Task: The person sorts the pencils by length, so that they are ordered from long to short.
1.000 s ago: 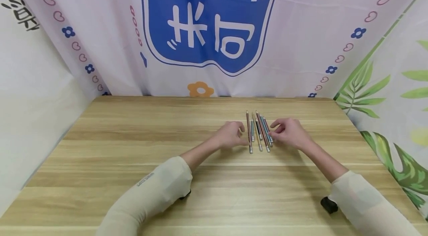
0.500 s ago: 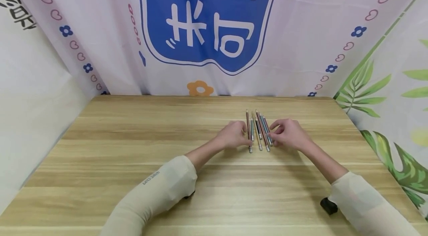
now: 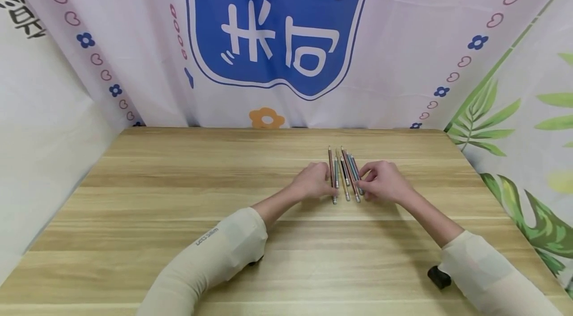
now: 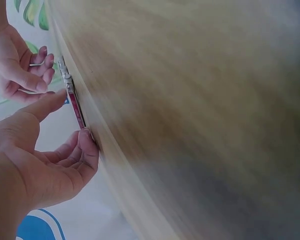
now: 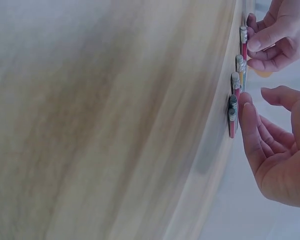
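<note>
Several pencils with white erasers lie side by side on the wooden table, eraser ends toward me. A dark red pencil point(image 3: 332, 169) is leftmost, beside a short blue-green pencil point(image 3: 336, 171); a yellowish pencil point(image 3: 345, 184) and more red and blue ones follow. My left hand point(image 3: 313, 180) is at the left of the row, its thumb point(image 4: 54, 102) near an eraser end and its fingertips against the red pencil's side. On the right, my right hand point(image 3: 384, 181) has its fingertips point(image 5: 246, 107) at the outermost pencils, thumb held apart in the right wrist view.
The wooden table point(image 3: 250, 166) reaches back to a white curtain point(image 3: 403, 57) with a blue emblem. A leaf-printed cloth point(image 3: 528, 157) hangs at the right, a white one point(image 3: 45, 107) at the left. Black wrist devices point(image 3: 438, 277) show under the sleeves.
My left hand has moved right, up against the leftmost pencil. My right hand has shifted slightly left, its fingertips now over the edge of the rightmost pencils.
</note>
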`<state>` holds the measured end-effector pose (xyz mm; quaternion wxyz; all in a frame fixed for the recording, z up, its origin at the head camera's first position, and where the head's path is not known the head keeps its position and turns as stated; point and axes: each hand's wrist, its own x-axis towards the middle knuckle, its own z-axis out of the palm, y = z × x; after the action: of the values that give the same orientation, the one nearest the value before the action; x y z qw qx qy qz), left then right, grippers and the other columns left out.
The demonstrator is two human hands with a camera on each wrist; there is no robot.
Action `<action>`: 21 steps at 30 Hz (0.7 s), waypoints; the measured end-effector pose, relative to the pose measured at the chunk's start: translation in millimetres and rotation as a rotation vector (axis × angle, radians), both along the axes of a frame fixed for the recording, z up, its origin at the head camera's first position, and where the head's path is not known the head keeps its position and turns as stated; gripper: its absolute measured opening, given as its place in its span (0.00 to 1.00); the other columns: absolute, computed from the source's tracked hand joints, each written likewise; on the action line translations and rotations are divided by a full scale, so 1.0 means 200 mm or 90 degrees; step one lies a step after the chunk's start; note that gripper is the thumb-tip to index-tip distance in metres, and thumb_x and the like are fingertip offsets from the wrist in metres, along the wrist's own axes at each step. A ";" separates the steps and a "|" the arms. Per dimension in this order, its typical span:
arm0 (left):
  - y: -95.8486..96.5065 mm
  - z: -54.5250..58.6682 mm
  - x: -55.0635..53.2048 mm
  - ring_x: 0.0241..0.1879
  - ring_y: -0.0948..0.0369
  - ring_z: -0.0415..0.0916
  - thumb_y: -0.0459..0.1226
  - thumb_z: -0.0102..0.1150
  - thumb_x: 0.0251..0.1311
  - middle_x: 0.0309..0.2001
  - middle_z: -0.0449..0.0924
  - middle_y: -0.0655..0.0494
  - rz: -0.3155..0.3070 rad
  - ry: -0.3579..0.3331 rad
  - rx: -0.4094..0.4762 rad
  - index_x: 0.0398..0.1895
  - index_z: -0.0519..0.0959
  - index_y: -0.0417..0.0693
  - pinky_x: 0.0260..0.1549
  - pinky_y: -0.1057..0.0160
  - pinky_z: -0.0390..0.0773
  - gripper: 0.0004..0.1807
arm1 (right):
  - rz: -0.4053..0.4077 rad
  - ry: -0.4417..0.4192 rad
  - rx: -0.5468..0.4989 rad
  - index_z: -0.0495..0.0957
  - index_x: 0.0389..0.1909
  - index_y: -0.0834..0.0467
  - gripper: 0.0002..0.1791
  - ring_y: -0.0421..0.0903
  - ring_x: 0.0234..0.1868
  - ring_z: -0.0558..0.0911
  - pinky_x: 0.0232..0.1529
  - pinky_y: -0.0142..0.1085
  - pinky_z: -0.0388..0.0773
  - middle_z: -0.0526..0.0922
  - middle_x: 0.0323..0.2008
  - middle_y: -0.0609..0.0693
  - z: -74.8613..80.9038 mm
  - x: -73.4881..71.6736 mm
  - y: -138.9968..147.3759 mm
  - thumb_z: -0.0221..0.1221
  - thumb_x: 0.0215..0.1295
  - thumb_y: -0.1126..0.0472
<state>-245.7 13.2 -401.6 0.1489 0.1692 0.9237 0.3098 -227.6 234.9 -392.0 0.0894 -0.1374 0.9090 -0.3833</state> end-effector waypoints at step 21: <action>-0.04 0.02 0.01 0.12 0.65 0.64 0.29 0.74 0.54 0.14 0.74 0.58 0.005 0.008 -0.026 0.17 0.75 0.45 0.11 0.73 0.66 0.16 | -0.012 -0.014 0.005 0.81 0.41 0.70 0.11 0.47 0.21 0.86 0.22 0.37 0.87 0.86 0.24 0.55 0.02 0.03 -0.03 0.68 0.66 0.65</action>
<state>-243.6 5.9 -396.9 0.1456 0.1644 0.9313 0.2905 -221.7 228.1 -388.6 0.0964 -0.1246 0.9105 -0.3822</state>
